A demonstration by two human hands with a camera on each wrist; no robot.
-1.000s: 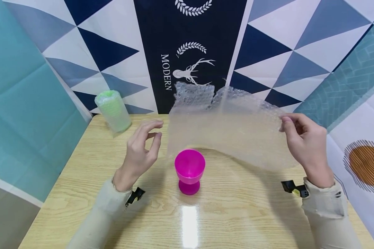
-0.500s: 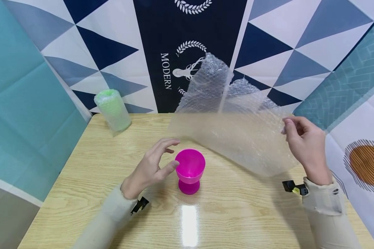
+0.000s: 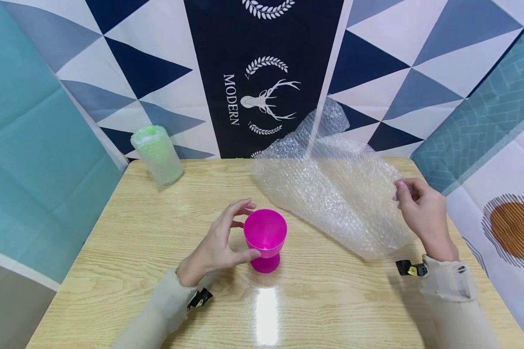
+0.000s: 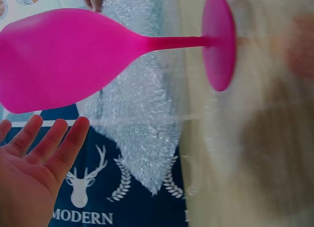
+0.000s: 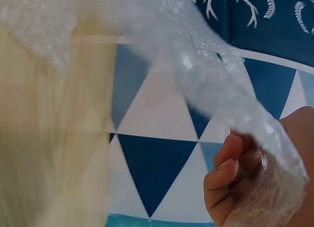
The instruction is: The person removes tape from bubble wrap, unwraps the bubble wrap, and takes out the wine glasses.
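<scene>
A bright pink goblet (image 3: 266,230) stands upright on the wooden table, its stem and round foot showing in the left wrist view. Around its left side my left hand (image 3: 222,242) is spread; the thumb overlaps the bowl in the head view. In the left wrist view its extended fingers (image 4: 68,143) lie alongside the bowl with a gap showing. My right hand (image 3: 425,213) pinches the right edge of a sheet of clear bubble wrap (image 3: 323,179), which spreads behind and right of the goblet. Close to the right wrist, the wrap (image 5: 196,79) passes over the curled fingers.
A green item in clear wrapping (image 3: 159,157) stands at the table's back left corner. Behind the table (image 3: 126,232) hangs a patterned cloth (image 3: 157,63) with triangles and a deer print. Side cloths hang left and right.
My left hand has moved right and forward to the goblet, its thumb now overlapping the bowl. The bubble wrap's free end has swung right and sunk, while my right hand still pinches its edge.
</scene>
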